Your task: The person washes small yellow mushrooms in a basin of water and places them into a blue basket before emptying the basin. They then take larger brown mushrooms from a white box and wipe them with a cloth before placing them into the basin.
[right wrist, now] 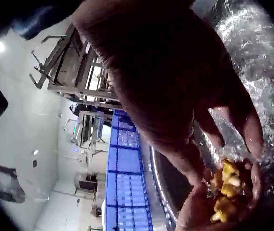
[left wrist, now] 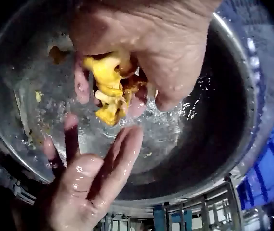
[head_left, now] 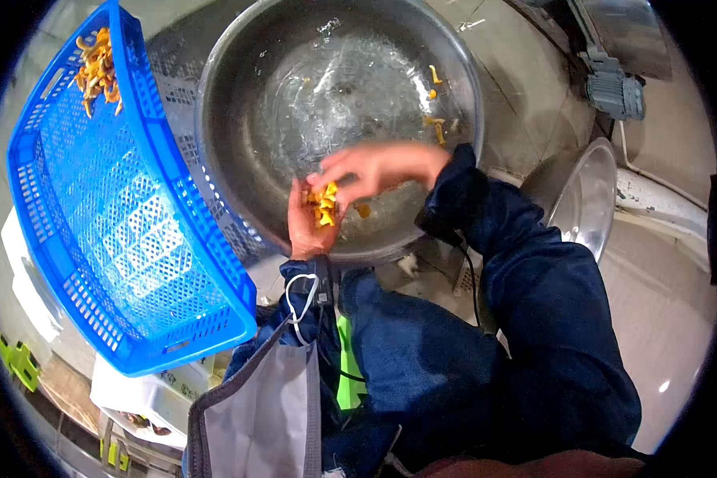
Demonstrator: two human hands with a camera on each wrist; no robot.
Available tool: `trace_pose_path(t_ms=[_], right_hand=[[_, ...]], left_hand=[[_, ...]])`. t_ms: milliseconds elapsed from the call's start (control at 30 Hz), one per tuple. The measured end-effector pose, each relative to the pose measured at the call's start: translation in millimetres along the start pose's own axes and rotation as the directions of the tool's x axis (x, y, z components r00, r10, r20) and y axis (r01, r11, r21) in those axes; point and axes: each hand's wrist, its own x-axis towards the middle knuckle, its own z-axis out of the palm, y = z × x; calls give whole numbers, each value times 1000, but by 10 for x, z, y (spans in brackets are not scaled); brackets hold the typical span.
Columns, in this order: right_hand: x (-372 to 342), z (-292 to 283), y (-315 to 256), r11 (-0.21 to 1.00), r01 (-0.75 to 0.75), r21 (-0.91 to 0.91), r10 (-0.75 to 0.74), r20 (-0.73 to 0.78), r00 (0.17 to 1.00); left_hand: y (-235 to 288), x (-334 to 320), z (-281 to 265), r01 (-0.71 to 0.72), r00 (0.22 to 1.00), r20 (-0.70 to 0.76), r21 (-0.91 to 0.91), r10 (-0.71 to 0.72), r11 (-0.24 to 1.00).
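Several yellow-orange mushrooms [head_left: 325,204] lie in the cupped left hand [head_left: 312,225], above the near side of a large metal basin [head_left: 207,119] holding water. Fingers of the left hand curl round the mushrooms [left wrist: 109,84] in the left wrist view. The right hand [head_left: 382,169], blurred in the head view, reaches over from the right with its fingers extended beside the left hand. In the left wrist view the right hand [left wrist: 91,187] has its fingers spread and holds nothing. A few mushroom pieces [head_left: 436,123] are at the basin's right side.
A blue perforated basket [head_left: 135,231] stands left of the basin, with a pile of mushrooms [head_left: 98,70] at its far end. Another metal bowl [head_left: 589,195] leans at the right, near a motor [head_left: 615,92]. A white container [head_left: 147,398] is at the lower left.
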Motion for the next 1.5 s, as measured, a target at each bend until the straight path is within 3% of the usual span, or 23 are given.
trace_pose_path(t_ms=[33,67,100,167,200,300,367,467,533,667,800,833,867,900,967,1000,1100,1133,1167,1200,1267,1333,1500], right_hand=[[18,11,1,1000,9,2,-9,7,1000],[-8,-79,211,968,-188,-167,110,-391,914],[-117,-228,414,897,-326,-300,89,-600,795],[-289,-501,1457,587,-415,-696,-373,-687,624],[-428,-465,1296,547,-680,-488,-91,-842,531],[-644,-364,1511,676,-717,-170,518,-583,626],[-694,45,1497,693,-721,24,584,-605,541],[-802,607,1702,886,-418,200,460,-499,735],[-646,835,982,843,-480,245,538,-412,735],[-454,1129,713,811,-480,334,584,-425,692],[-425,986,298,372,86,924,628,-319,710],[-381,1005,140,501,164,850,530,-451,718],[-308,1063,-28,613,242,752,414,-567,712],[-211,1078,-27,730,284,622,247,-628,738],[0,1143,133,867,396,303,-135,-622,771],[14,1391,154,873,409,265,-44,-794,607],[-9,1498,337,911,180,370,172,-740,650],[99,1430,417,703,-12,711,497,-479,724],[118,1454,423,711,97,696,432,-542,721],[125,1463,433,714,204,670,365,-605,708],[179,1444,495,813,248,527,299,-743,599],[198,1517,564,759,302,576,300,-722,623],[76,1412,863,832,277,481,231,-754,615]], left_hand=[[4,-11,86,-21,997,-77,5,21,1000],[7,-28,160,-24,995,-97,43,28,999],[-31,-35,48,62,998,-28,-9,-62,998],[67,-6,-49,168,979,120,-35,-163,985],[107,-2,-66,170,976,143,-51,-161,984],[82,-21,-16,124,988,104,-94,-114,988],[6,-64,109,-14,998,-68,-87,8,996],[-50,-53,114,31,999,46,-105,-26,994],[-65,-21,73,72,990,129,-78,-62,994],[-130,-45,178,119,975,198,-101,-97,988],[-191,67,55,48,978,206,-109,-24,993],[-194,48,133,9,987,163,-101,8,995],[-217,-62,172,-345,936,259,526,240,778],[-221,-229,345,-531,818,469,838,334,123],[-333,134,-106,-342,930,283,439,234,830],[-350,57,-102,-476,879,367,624,305,620],[-335,37,-113,-291,956,137,354,258,889],[-274,50,-116,-170,985,66,143,162,975],[-230,53,-118,-45,999,23,-87,47,995],[-219,80,-191,-9,985,171,-143,33,990],[-274,244,-293,-153,987,57,33,151,988],[-347,404,-367,-244,969,5,180,247,953],[-380,496,-426,-228,972,-26,139,233,964]])
